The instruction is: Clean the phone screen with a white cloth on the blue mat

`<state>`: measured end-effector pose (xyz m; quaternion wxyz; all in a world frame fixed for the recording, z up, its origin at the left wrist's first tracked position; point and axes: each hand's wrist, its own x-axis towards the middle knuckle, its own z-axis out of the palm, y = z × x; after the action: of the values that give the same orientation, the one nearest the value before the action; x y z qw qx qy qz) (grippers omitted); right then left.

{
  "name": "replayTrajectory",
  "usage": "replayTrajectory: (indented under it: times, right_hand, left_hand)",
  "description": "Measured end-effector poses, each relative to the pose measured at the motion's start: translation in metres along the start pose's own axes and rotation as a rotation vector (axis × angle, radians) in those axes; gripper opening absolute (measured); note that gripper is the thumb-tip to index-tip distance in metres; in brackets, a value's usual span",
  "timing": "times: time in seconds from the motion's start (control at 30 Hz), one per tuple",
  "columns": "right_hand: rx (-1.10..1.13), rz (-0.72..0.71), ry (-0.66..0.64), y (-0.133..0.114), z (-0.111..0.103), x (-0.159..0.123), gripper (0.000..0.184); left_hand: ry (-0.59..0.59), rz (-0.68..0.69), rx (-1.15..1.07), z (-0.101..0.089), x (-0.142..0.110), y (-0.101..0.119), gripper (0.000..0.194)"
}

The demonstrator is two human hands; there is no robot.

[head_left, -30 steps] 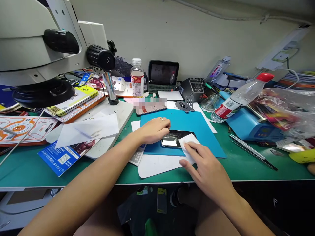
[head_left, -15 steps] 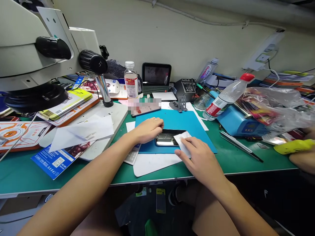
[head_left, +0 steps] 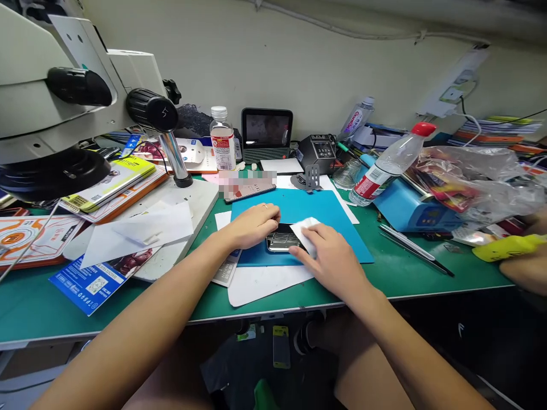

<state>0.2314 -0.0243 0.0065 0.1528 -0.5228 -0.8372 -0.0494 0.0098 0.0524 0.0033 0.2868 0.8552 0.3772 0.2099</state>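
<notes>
A phone [head_left: 281,241] with a dark, glossy screen lies flat on the blue mat [head_left: 337,212]. My left hand [head_left: 256,223] is closed at the phone's upper left end, its fingers curled down against the edge; the fingertips are partly hidden. In my right hand [head_left: 331,256] is a white wipe [head_left: 304,226], pressed onto the screen. That hand and the wipe cover the phone's right half. The thumb rests low on the phone's front edge. Under the mat, white paper [head_left: 265,286] sticks out toward me.
A microscope [head_left: 55,114] looms at the left above boxes. Behind the mat are another phone [head_left: 250,191], a bottle [head_left: 222,142] and a small screen [head_left: 267,128]. Rightward are tweezers [head_left: 414,249], a leaning red-capped bottle [head_left: 388,168] and another person's hand [head_left: 525,273].
My right hand has slid the wipe leftward across the phone's screen, covering more of it. The left hand has stayed at the phone's left end. The whole view has shifted slightly.
</notes>
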Motion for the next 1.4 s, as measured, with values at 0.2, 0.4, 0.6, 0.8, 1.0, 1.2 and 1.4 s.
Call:
replayTrajectory:
  times: [0.2,0.4,0.6,0.8,1.0,1.2,1.4]
  right_hand:
    - [0.015,-0.012,-0.013,-0.002,-0.003,0.001,0.047]
    - [0.038,-0.027,0.025,-0.002,-0.001,-0.012,0.050]
    - [-0.018,-0.040,-0.025,0.000,0.005,0.022,0.045]
    - [-0.005,-0.050,0.043,-0.007,0.001,-0.014,0.047]
    - [-0.096,-0.043,-0.009,-0.008,0.008,0.025,0.047]
    - [-0.030,-0.062,0.042,-0.011,0.001,-0.009,0.049]
    - [-0.050,-0.021,0.001,-0.008,0.005,0.014,0.049]
  left_hand:
    - [0.001,-0.006,-0.007,0.000,-0.001,0.003,0.018]
    - [-0.001,0.004,0.011,0.000,0.000,0.002,0.019]
    - [0.004,-0.002,0.028,-0.001,-0.002,0.003,0.020]
    - [-0.007,0.016,0.039,-0.002,-0.002,0.002,0.022]
    - [-0.006,0.007,0.052,-0.002,-0.002,0.004,0.022]
    - [-0.004,0.022,0.044,-0.002,-0.002,0.002,0.022]
    - [0.005,0.010,0.042,-0.002,-0.002,0.003,0.023]
